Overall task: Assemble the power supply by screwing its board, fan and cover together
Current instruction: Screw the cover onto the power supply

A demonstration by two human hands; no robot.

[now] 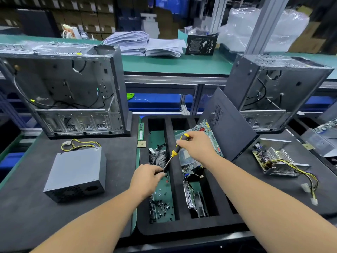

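Right hand (196, 145) is wrapped around the yellow-and-black handle of a screwdriver (175, 151), shaft angled down to the left. Left hand (147, 177) has its fingertips pinched together right at the tip of the shaft, over the left slot of the black foam tray (182, 227). Looks like it's pinching a screw there, but it's too small to tell for sure.

That slot has a fan (157, 157) at the far end and a scatter of loose screws (163, 205) nearer the person. The middle slot holds a green circuit board (200, 128).

The closed grey PSU (76, 173) sits on the mat to the left, yellow wires curling behind it. The open PSU (275, 162), board and heatsink exposed, is off to the right, well apart from both hands.

Two PC cases (69, 88) stand at the back. Only writing I can spot is on a black box (201, 44) on the far bench, and it's upside down and too blurry to read.
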